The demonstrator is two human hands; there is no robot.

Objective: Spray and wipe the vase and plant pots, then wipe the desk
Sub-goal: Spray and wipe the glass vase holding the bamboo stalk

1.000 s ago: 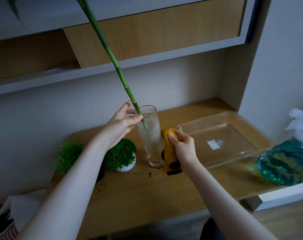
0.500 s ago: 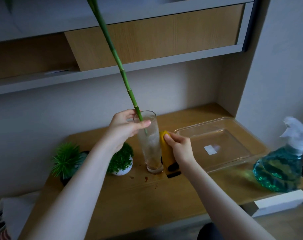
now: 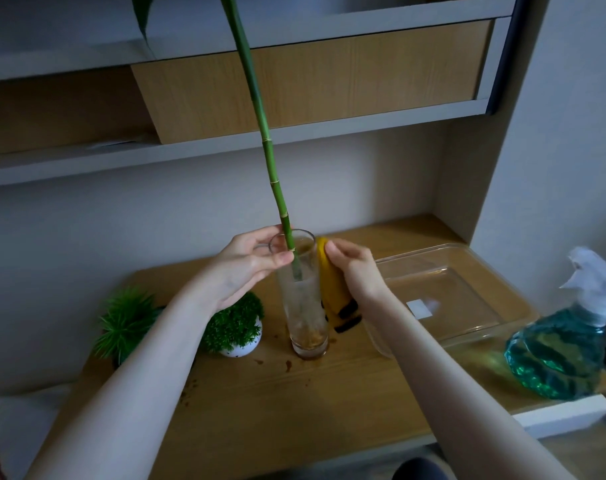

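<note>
Head view: vase (image 3: 303,299) upright between both hands.
Left hand (image 3: 241,268): pinches rim and bamboo stem (image 3: 260,109).
Right hand (image 3: 355,268): presses yellow cloth (image 3: 331,282) to vase's right wall.

The wooden surface (image 3: 294,403) carries a tall glass vase (image 3: 306,317), two small potted plants (image 3: 234,329) (image 3: 125,323), a clear tray (image 3: 446,296), a blue spray bottle (image 3: 561,344) and scattered brown specks (image 3: 287,365).
</note>
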